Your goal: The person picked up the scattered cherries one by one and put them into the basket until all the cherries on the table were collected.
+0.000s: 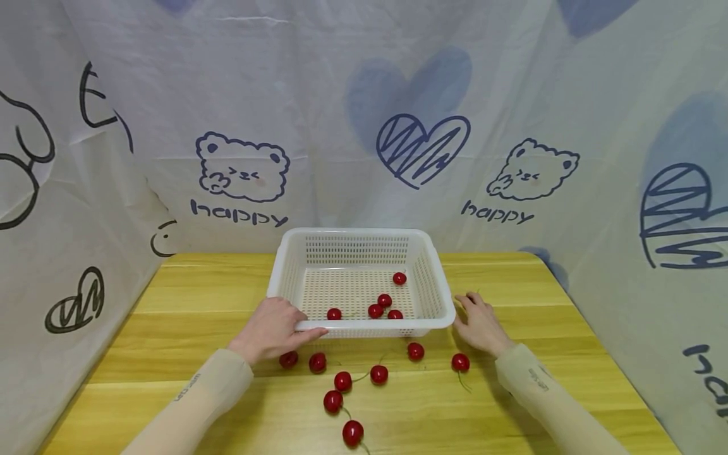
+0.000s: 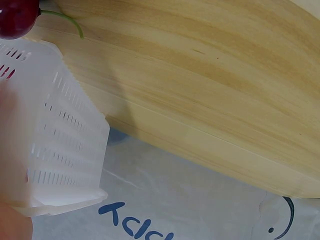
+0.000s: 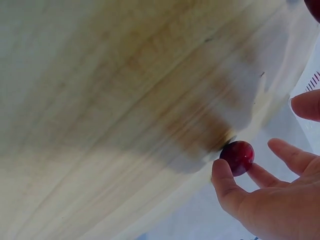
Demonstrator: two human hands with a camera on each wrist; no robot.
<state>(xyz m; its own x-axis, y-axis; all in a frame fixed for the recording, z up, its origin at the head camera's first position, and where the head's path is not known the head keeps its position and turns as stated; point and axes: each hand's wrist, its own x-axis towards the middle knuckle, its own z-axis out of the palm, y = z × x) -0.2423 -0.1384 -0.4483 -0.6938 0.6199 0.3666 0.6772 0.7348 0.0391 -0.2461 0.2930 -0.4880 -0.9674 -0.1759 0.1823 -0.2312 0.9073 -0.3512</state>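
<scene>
A white plastic basket (image 1: 358,324) with slotted walls stands at the back of the table, holding several red cherries (image 1: 384,301) toward its front. My left hand (image 1: 273,328) grips its front left corner, thumb along the front rim and fingers over the side. In the left wrist view, blurred fingers (image 2: 12,145) lie against the basket wall (image 2: 70,130). Beside the basket's right side, my right hand (image 1: 483,325) reaches down with spread, slightly bent fingers. The right wrist view shows a cherry (image 3: 237,158) right at its outer fingertips, with the thumb apart. From the head view this cherry is hidden.
Several stemmed cherries (image 1: 352,433) lie scattered on the wooden table (image 1: 432,417) in front of the basket. One cherry (image 1: 461,362) sits close to my right wrist. A printed cloth (image 1: 335,126) hangs behind the table and along its sides.
</scene>
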